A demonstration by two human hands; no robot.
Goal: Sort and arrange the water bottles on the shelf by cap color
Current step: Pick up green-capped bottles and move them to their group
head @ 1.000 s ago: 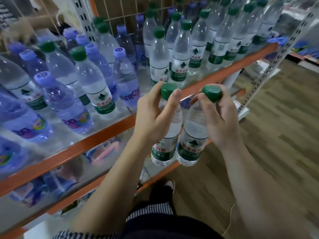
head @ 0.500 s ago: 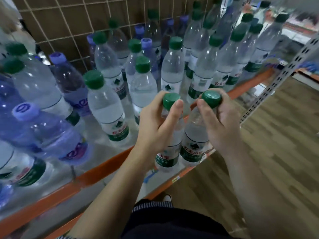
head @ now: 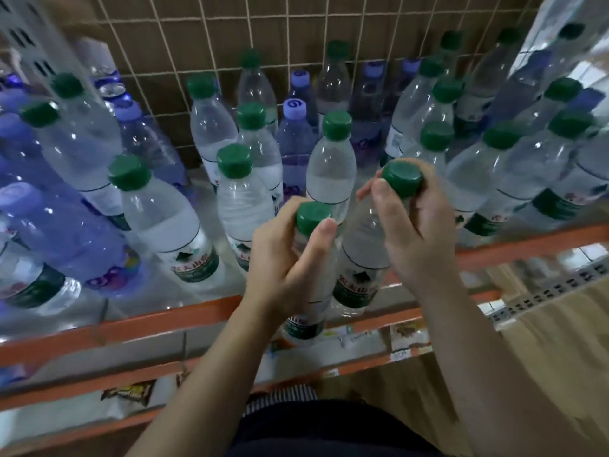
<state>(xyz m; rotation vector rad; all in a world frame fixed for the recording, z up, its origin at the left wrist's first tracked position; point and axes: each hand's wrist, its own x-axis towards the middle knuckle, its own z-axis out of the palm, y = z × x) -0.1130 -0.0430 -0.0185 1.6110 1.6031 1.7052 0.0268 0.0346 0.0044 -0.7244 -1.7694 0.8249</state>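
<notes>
1. Left hand (head: 286, 258) gripped the left bottle (head: 304, 324) by neck and shoulder. Fingers were curled round it, with the thumb tip against the side of its green cap (head: 313, 217).
2. Right hand (head: 415, 225) gripped the right bottle (head: 362, 252) just under its own green cap (head: 402, 178), fingers and thumb clamped round the neck.
3. The two held bottles were side by side and slightly tilted, at the front edge of the shelf (head: 164, 321). Whether they touched each other: could not tell.
4. The left bottle sat lower, its base hanging in front of and below the orange front rail. The right bottle's base was about level with the rail.
5. Stock on the shelf was mixed. Green-capped bottles (head: 234, 159) stood just behind the hands and filled the right side. Purple-capped bottles (head: 295, 108) stood in the middle towards the back and at far left, with green ones among them.
6. A wire mesh panel (head: 230, 28) backed the shelf.
7. A lower shelf (head: 131, 380) showed below, with a snack packet (head: 128, 394) on it.
</notes>
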